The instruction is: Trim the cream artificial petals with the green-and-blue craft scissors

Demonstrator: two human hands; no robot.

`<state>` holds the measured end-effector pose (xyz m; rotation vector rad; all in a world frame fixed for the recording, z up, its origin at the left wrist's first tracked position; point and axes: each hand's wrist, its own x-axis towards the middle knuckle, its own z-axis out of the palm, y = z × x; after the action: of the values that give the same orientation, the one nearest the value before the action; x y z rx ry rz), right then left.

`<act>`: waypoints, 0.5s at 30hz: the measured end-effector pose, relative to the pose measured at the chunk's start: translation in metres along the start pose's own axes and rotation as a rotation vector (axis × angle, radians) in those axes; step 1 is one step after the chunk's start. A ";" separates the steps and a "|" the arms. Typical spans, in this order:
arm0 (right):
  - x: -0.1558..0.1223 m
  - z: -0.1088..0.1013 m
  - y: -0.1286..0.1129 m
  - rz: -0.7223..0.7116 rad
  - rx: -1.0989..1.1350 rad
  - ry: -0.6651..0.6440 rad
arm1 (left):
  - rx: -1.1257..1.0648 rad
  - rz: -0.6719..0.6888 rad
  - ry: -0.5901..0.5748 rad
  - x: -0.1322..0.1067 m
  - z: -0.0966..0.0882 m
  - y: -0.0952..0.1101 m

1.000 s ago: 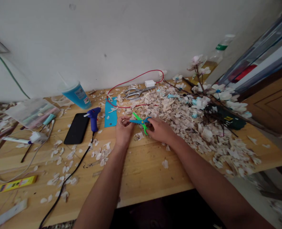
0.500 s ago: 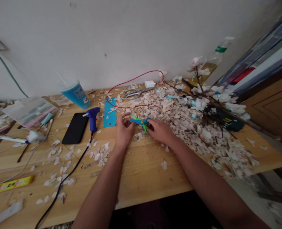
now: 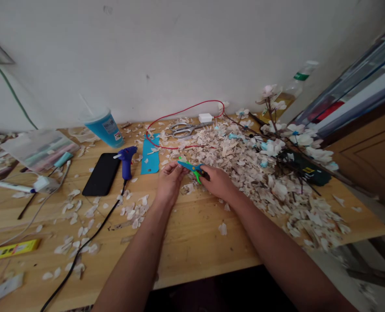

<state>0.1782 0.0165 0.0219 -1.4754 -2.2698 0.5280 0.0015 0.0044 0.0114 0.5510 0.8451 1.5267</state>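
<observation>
My right hand is closed round the handles of small blue and green scissors, whose blades point left toward my other hand. My left hand has its thumb and fingers pinched together at the blade tips. Whatever small piece sits between those fingers is too small to make out. Just beyond and to the right of both hands spreads a heap of dry whitish petals. A few petal scraps lie on the table right below the scissors.
Left of my hands are a blue card, a blue glue gun with a black cord, a black phone and a blue cup. Grey scissors lie behind. Flowering branches and a bottle stand at right.
My left fingers have drawn closer together into a tighter pinch near the blade tips. The scissors stay in my right hand, and the view has shifted slightly.
</observation>
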 end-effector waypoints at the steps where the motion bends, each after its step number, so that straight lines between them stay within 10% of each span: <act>1: 0.000 0.000 0.000 0.002 0.003 0.001 | 0.010 0.007 0.000 0.000 0.000 0.000; 15: -0.002 0.004 0.001 -0.052 -0.005 0.014 | 0.184 0.088 -0.031 0.005 -0.008 -0.007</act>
<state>0.1777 0.0148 0.0184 -1.4143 -2.2936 0.4951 -0.0008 0.0082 0.0005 0.7532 0.9538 1.5245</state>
